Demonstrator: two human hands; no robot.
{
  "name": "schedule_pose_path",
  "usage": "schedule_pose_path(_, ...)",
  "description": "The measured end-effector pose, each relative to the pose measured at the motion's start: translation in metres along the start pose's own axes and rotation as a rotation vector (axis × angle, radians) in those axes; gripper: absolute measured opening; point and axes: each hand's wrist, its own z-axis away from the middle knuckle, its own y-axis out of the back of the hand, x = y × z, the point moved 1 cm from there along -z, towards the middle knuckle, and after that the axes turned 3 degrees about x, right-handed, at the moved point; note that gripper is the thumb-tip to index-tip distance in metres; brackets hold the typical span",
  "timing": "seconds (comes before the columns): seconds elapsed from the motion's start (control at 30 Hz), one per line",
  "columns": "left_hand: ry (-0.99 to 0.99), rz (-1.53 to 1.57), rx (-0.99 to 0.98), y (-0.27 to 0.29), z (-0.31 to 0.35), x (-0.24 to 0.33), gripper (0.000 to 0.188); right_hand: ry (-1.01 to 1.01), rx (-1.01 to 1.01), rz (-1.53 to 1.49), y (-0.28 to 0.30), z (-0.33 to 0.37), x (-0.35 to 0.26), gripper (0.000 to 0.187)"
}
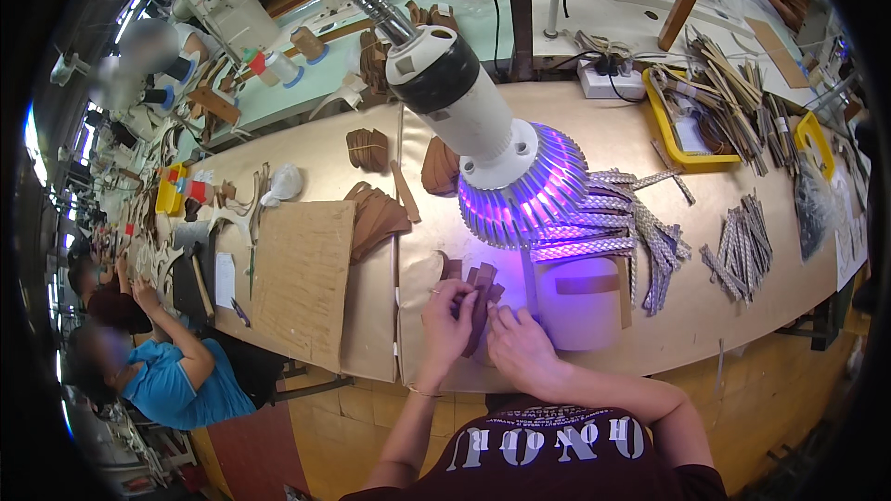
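Observation:
My left hand (pixel 447 320) is closed, thumb and fingers pinched on a brown leather strip (pixel 479 311) at the table's near edge. Close beside it, my right hand (pixel 522 345) has its fingertips pressed together at the strip's right side. What lies between the fingertips is partly hidden. Small brown leather pieces (pixel 484 276) stand just beyond both hands. To the right of my right hand is a pale rounded block (pixel 577 320) with a flat brown strip (pixel 587 286) on it, lit violet by the lamp (pixel 525 187) overhead.
Braided straps (pixel 654 246) lie right of the lamp, with another bundle (pixel 742 246) farther right. A yellow tray (pixel 691 160) holds more strips. Stacked brown leather pieces (pixel 376 221) and a brown board (pixel 302 278) are on the left. A co-worker in a blue shirt (pixel 190 380) sits there.

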Motion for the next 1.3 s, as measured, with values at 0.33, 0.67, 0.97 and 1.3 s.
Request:
schedule_pose_path(0.33, -0.122, 0.787, 0.055, 0.071, 0.001, 0.03, 0.012, -0.208, 0.261, -0.86, 0.049, 0.006, 0.026, 0.031)
schedule_pose_path(0.67, -0.078, 0.79, -0.195, 0.032, 0.011, 0.082, 0.013, -0.369, 0.353, -1.542, 0.076, 0.028, 0.051, 0.033)
schedule_pose_path(0.97, -0.024, 1.233, 0.08, 0.057, -0.002, 0.063, 0.017, -0.086, 0.437, -0.711, 0.055, 0.02, 0.04, 0.031)
schedule_pose_path(1.3, -0.045, 0.772, -0.226, 0.069, 0.019, 0.092, 0.016, -0.23, 0.505, -1.184, 0.073, 0.038, 0.052, 0.036)
